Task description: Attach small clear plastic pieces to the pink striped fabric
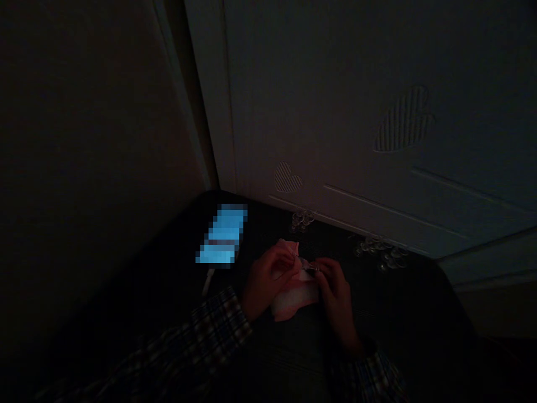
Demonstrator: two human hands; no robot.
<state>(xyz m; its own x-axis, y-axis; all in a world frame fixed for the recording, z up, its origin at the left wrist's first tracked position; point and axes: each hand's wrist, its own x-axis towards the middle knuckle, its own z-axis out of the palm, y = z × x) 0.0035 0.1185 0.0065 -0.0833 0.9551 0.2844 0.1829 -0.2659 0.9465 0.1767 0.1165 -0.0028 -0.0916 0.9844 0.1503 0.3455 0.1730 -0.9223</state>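
The scene is very dark. A pink and white cloth or paper piece (296, 299) lies on the dark tabletop (289, 352) between my two hands. My left hand (268, 277) is closed at its upper left part, thumb and fingers pinched together there. On the right, my right hand (335, 288) pinches a small shiny item (312, 268) just above the pink piece; its exact shape is too dark to make out. The fingertips of both hands are close together but apart.
A lit phone (224, 235) with a cable (207, 281) lies left of my hands. Small clear, shiny pieces sit in a cluster (302, 220) behind them and a larger cluster (381, 252) at the right. A pale panel with embossed hearts (335, 140) rises behind the table.
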